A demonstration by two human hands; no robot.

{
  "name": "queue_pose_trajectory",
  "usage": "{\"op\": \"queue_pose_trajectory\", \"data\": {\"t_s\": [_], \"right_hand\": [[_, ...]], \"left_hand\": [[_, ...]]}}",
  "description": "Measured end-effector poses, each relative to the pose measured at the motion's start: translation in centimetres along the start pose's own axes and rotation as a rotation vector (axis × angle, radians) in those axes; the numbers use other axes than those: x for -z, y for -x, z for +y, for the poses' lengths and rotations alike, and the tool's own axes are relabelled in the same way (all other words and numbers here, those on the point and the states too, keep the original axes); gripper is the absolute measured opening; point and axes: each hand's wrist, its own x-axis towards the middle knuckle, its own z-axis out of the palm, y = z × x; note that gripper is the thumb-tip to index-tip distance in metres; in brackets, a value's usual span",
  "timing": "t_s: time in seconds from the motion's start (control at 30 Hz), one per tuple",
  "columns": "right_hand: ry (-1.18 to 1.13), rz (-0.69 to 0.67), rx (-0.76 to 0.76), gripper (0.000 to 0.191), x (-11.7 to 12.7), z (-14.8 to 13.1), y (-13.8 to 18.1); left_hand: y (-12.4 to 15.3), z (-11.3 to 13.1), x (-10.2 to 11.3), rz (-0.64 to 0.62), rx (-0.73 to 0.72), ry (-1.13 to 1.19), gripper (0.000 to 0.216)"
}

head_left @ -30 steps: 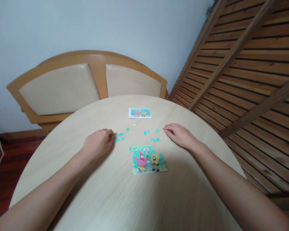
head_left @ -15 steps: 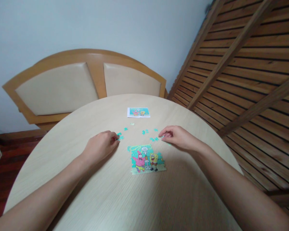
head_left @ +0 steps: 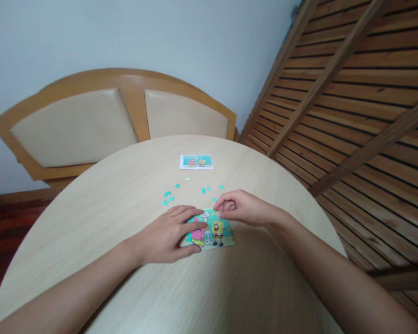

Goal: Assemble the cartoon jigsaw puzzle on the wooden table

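A partly joined jigsaw puzzle (head_left: 217,229) with cartoon figures lies flat on the table. My left hand (head_left: 172,232) rests across its left side, fingers spread and covering part of the pink figure. At the upper right edge, my right hand (head_left: 245,207) is closed in a pinch on a small puzzle piece, mostly hidden by the fingertips. Loose teal puzzle pieces (head_left: 167,194) lie beyond my left hand. More teal pieces (head_left: 203,190) are scattered above the puzzle, some close to my right hand.
A picture card (head_left: 197,161) with matching cartoon figures lies farther back on the round wooden table (head_left: 125,160). One pale piece (head_left: 187,178) sits in front of it. Behind the table stands a padded bench back (head_left: 73,127); a slatted wooden panel (head_left: 337,93) rises at right.
My left hand has left the loose pieces at left and now lies spread on the puzzle. My right hand has come left and nearer, to the puzzle's upper edge.
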Motion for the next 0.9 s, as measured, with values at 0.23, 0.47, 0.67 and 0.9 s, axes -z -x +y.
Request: {"op": "queue_pose_trajectory", "data": {"t_s": [0.23,0.47,0.67,0.9], "right_hand": [[0.154,0.048,0.038,0.022,-0.2,0.3,-0.3],[0.27,0.08,0.064,0.023,-0.2,0.4,-0.3],[0.275,0.065,0.063,0.026,-0.3,0.5,-0.5],[0.398,0.241,0.038,0.025,2.6,1.1,0.5]], "left_hand": [[0.1,-0.1,0.1,0.003,-0.004,0.022,0.051],[0.1,0.0,0.1,0.0,0.002,0.021,0.052],[0.0,0.0,0.1,-0.007,0.002,0.012,0.052],[0.2,-0.2,0.0,0.01,-0.006,0.008,0.052]]}}
